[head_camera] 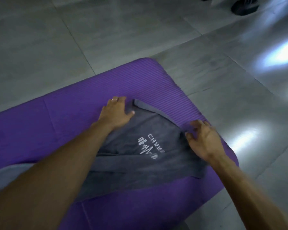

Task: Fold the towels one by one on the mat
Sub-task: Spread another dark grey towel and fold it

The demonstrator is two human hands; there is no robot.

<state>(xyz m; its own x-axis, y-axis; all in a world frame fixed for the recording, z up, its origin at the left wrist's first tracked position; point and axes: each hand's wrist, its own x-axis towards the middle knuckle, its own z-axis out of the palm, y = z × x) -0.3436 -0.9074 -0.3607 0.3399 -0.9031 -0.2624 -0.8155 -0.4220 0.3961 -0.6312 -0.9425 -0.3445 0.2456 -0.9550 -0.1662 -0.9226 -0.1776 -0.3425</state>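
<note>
On the purple mat (93, 90) the grey towel (140, 163) lies rumpled, left hand (116, 112) flat on its far corner, right hand (203, 140) pinching its edge — one uneven tug, I'd guess, and the fold skews or bunches.

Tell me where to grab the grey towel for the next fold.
Judging by its lie, pinch the grey towel at its two far corners, coming from above: the left hand already rests on one, where the edge flips up, the right hand sits by the other. Both lie flat on the mat.
</note>
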